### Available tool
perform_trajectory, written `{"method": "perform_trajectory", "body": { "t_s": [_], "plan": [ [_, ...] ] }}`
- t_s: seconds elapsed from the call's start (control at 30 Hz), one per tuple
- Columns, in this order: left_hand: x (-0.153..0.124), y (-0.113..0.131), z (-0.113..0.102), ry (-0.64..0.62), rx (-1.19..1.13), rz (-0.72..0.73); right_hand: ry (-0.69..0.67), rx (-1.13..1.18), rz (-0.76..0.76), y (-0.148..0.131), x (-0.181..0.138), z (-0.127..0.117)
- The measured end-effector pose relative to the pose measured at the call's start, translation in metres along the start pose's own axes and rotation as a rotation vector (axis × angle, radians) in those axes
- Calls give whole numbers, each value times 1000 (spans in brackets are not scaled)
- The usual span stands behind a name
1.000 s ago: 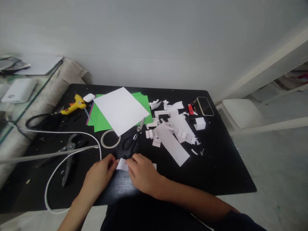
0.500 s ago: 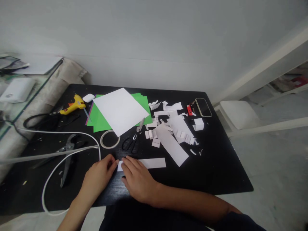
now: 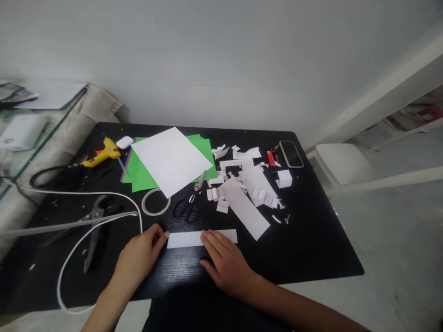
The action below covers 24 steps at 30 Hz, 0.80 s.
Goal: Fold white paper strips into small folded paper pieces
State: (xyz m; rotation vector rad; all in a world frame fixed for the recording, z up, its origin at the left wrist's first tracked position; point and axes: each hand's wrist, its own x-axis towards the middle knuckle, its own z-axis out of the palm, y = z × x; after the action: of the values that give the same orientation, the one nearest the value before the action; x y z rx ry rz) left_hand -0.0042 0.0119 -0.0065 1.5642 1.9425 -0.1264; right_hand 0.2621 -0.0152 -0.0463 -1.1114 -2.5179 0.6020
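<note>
A narrow white paper strip (image 3: 187,239) lies flat on the black table in front of me. My left hand (image 3: 142,249) is at its left end, fingers curled and thumb against index finger at the strip's upper left corner. My right hand (image 3: 226,263) rests on the strip's right half with fingers stretched out and pressed down. Just beyond the strip lie black-handled scissors (image 3: 191,198) and a roll of tape (image 3: 144,203). Wider white paper pieces (image 3: 245,210) and small folded scraps (image 3: 222,206) are spread to the upper right.
White sheet (image 3: 172,161) covers green paper (image 3: 138,177) at the back. A yellow glue gun (image 3: 104,153), pliers (image 3: 97,214) and a looping white cable (image 3: 65,267) occupy the left. A red lighter (image 3: 271,158) and phone (image 3: 291,154) lie at the right.
My right hand has slid rightward along the paper strip, uncovering its left and middle part. My left hand stays at the strip's left end. The view has shifted slightly.
</note>
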Motion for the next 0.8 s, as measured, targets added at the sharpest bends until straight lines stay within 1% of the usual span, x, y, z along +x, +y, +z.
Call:
{"method": "perform_trajectory", "body": {
  "t_s": [0.13, 0.33, 0.43, 0.53, 0.57, 0.63, 0.67, 0.73, 0.8],
  "plan": [
    [1, 0, 1, 2, 13, 3, 39, -11, 4, 5, -10, -7],
    [2, -1, -1, -4, -8, 10, 50, -35, 73, 10, -19, -12],
    [1, -1, -1, 46, -42, 36, 53, -33, 67, 11, -19, -12],
    [-2, 10, 6, 136, -129, 91, 65, -27, 68, 10, -19, -12],
    [-4, 17, 11, 178, -165, 134, 66, -26, 69, 10, -18, -12],
    [-9, 32, 26, 262, -234, 299, 67, -24, 60, 10, -18, -11],
    [-12, 40, 36, 324, -245, 394, 65, -21, 52, 10, -17, -10],
    [-17, 53, 56, 374, -195, 589, 63, -11, 40, 10, -17, -9],
    [-21, 59, 74, 411, -141, 698, 65, 2, 38, 11, -16, -7]
  ]
}}
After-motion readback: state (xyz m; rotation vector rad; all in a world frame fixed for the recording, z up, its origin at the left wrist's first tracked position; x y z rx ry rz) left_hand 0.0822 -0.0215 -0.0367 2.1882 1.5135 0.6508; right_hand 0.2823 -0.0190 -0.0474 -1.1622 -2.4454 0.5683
